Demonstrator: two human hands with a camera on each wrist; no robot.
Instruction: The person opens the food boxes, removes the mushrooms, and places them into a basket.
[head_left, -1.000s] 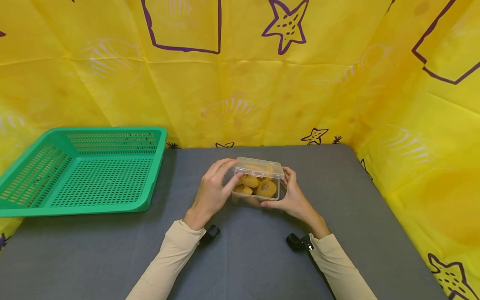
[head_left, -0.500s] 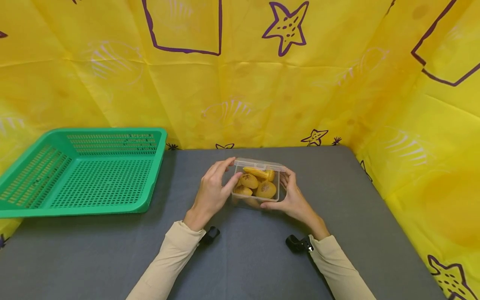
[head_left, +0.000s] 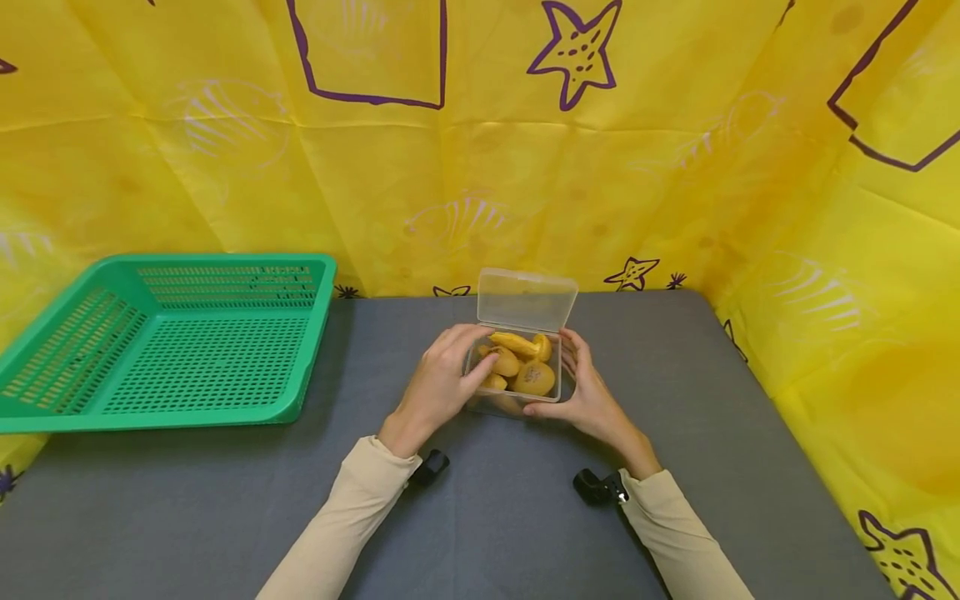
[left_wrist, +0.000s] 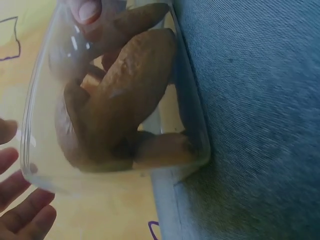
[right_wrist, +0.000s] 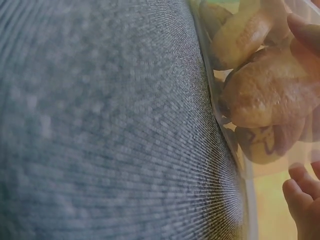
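In the head view, a small clear plastic box (head_left: 558, 375) stands on the grey cloth, with its hinged lid (head_left: 527, 300) raised at the back. Several rounded yellow-brown pieces (head_left: 535, 378) fill it, some with dark brown speckled ends; their kind is unclear. A longer, curved yellow piece (head_left: 514, 342) lies along the back. My right hand (head_left: 592, 392) grips the right side, thumb on the front and fingers on the side wall. My left hand (head_left: 442, 375) is over the left rim, thumb above the pieces; in the left wrist view its fingers (left_wrist: 30, 215) are spread, apart from the wall.
A green slotted plastic basket (head_left: 202, 408) sits at the left. A yellow printed cloth (head_left: 502, 167) hangs behind and to the right of the table (head_left: 480, 533).
The lid has swung up and back from over the box until it stands upright behind it. My left hand has shifted slightly right, over the left rim. My right hand keeps its grip.
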